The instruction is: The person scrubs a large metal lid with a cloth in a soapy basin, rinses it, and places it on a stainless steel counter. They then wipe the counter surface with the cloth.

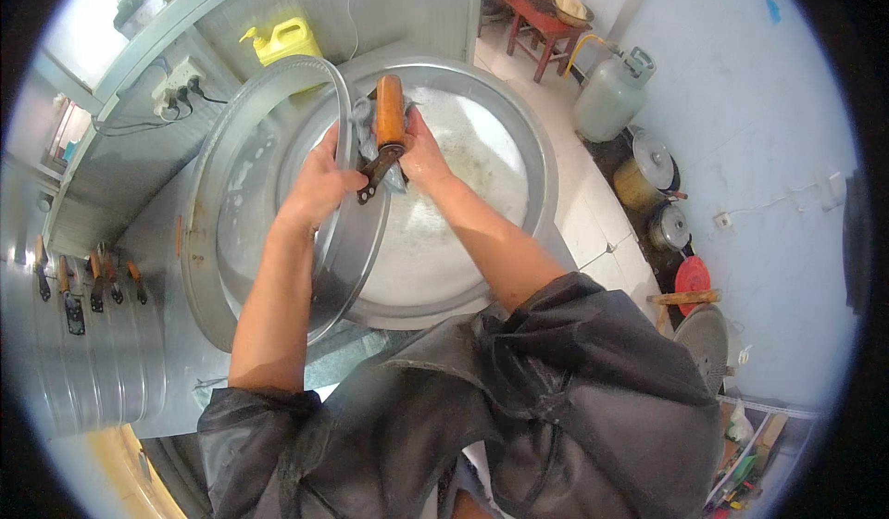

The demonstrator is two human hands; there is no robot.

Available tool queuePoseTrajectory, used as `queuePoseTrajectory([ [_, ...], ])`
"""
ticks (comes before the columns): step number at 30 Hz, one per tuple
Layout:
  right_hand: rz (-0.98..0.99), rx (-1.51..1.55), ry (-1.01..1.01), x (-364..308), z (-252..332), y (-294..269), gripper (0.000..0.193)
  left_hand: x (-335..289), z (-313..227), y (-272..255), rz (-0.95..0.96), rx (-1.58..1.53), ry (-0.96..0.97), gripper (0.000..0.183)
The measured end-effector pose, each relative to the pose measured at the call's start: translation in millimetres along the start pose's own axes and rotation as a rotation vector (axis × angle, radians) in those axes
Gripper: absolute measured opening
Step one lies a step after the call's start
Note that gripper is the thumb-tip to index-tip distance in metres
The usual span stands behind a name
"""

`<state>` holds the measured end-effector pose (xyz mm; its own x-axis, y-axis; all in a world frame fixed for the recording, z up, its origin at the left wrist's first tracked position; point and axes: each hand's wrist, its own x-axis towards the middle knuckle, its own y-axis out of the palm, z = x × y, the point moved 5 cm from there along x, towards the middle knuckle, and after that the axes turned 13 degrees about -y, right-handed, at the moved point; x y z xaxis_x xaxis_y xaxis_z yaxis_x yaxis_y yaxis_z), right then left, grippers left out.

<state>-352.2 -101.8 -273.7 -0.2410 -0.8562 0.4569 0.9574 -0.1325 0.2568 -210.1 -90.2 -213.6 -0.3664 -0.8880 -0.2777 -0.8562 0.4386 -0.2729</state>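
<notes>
A wide round metal pan [196,232] with a wooden handle [390,112] on a dark riveted bracket [378,175] is tilted over the left part of a large metal basin [546,186]. Whitish sudsy water [463,213] fills that basin. My left hand [319,186] is closed on the pan's side wall, its thumb beside the bracket and some fingers hidden. Just behind the handle, my right hand [424,153] holds a wet grey cloth [364,116] against the pan; the handle partly covers the cloth.
Several stacked metal pans [102,371] with wooden handles stand at the left. Behind the basin are a yellow jug [285,42] and a socket with plugs [182,84]. Along the right wall stand a gas cylinder [611,98], lidded pots [648,162] and a red stool [542,24].
</notes>
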Motion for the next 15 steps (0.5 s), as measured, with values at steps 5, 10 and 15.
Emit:
queuePoseTrajectory([
  [5,0.667,-0.590,0.274,-23.2,-11.7,-23.7,0.045,3.5,-2.7,-9.3,0.051,-0.119,0.027,0.074],
  [10,0.796,-1.238,-0.034,-53.4,-30.5,-39.1,0.047,-0.3,-3.2,-10.6,0.051,-0.123,-0.020,0.072],
  [15,1.458,-1.380,-0.280,-89.3,-94.9,-33.9,0.042,-17.1,-5.6,-9.5,0.115,-0.187,-0.096,0.076],
])
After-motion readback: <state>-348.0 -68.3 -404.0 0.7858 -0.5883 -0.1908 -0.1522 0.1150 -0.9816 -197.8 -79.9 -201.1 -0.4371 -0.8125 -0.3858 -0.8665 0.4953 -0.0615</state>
